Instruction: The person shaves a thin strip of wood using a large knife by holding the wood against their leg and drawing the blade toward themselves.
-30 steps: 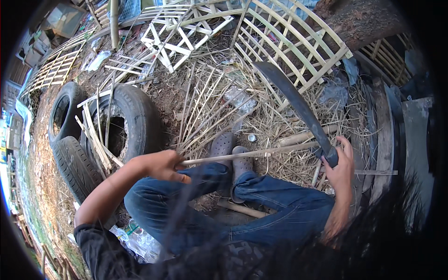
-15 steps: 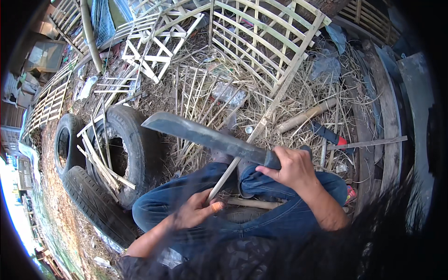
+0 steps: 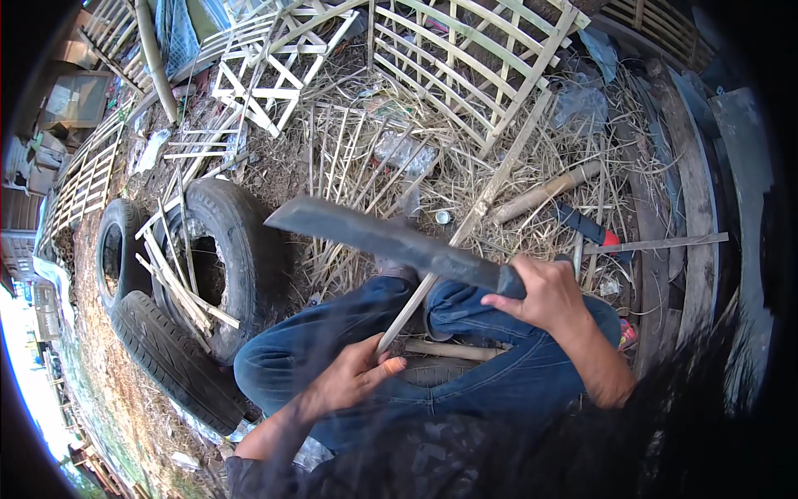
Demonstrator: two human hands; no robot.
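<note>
My right hand (image 3: pixel 544 295) is closed round the dark handle of a machete (image 3: pixel 382 241), whose broad blade points to the upper left. The blade crosses over a long bamboo strip (image 3: pixel 490 204); whether the two touch I cannot tell. My left hand (image 3: pixel 357 374) grips the near end of this strip, between my bent knees, with an orange wrap on its thumb. From there the strip slants away to the upper right, over the straw-strewn ground. A short bamboo piece (image 3: pixel 455 350) lies between my legs, beside a dark tyre (image 3: pixel 428 372).
Several old tyres (image 3: pixel 241 258) stand at the left, with split bamboo sticks (image 3: pixel 179 287) leaning on them. Bamboo lattices (image 3: pixel 465 62) lie at the back. A bamboo tube (image 3: pixel 549 195) and a dark tool with a red end (image 3: pixel 586 226) lie right, beside wooden planks (image 3: pixel 694 208).
The machete and my right hand have shifted slightly right and nearer to me. The bamboo strip, in my left hand, has swung a little to the right at its far end.
</note>
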